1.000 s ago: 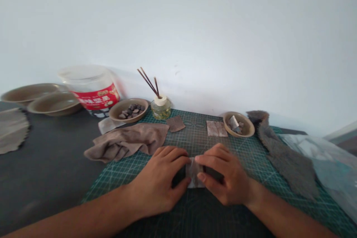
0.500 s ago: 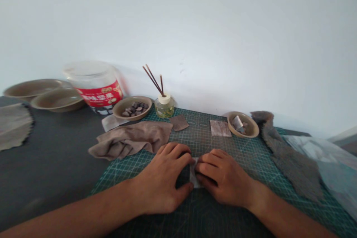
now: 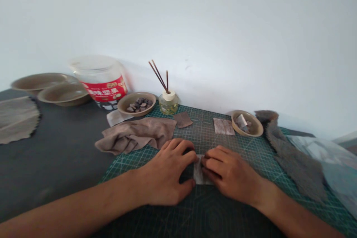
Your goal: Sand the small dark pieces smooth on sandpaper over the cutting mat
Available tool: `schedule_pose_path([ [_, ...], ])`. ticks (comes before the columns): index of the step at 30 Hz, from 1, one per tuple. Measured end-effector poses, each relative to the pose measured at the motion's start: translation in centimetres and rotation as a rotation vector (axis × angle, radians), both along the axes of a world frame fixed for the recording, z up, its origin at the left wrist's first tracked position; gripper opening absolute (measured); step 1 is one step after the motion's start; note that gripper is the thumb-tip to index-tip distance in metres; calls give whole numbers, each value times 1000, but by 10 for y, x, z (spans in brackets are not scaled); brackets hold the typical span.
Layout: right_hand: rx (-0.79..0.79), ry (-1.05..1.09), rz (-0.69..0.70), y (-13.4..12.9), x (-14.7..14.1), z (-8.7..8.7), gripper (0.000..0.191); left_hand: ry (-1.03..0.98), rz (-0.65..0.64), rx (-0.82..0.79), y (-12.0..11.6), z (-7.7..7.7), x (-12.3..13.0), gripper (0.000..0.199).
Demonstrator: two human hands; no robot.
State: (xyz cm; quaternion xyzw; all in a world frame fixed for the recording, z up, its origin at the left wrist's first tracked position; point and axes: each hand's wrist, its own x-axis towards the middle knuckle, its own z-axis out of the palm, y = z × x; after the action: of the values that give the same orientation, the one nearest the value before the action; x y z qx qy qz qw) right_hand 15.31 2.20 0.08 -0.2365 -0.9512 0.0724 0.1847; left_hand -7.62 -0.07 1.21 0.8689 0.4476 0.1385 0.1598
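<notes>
My left hand [image 3: 164, 173] and right hand [image 3: 230, 173], half-curled, grip a pale leather strip [image 3: 199, 171] on a green cutting mat [image 3: 212, 134]

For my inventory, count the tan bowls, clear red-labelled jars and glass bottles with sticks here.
Tan bowls at left: 2
Tan bowls holding small pieces: 2
Clear plastic jar, red label: 1
Glass bottle with dark sticks: 1
Total: 6

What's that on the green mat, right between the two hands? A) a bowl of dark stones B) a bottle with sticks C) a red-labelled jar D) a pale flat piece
D. The pale flat piece lies on the green cutting mat, right between the left hand and the right hand.
</notes>
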Motion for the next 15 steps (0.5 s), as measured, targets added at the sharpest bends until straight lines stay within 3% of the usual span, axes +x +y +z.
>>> schedule_pose_path([
  [11,-33,6,-54,-1,-4,6,11,25,28,18,-4,0,4,32],
  [15,-37,-10,-12,-4,-4,8,10,27,33,25,-5,-1,4,31],
])
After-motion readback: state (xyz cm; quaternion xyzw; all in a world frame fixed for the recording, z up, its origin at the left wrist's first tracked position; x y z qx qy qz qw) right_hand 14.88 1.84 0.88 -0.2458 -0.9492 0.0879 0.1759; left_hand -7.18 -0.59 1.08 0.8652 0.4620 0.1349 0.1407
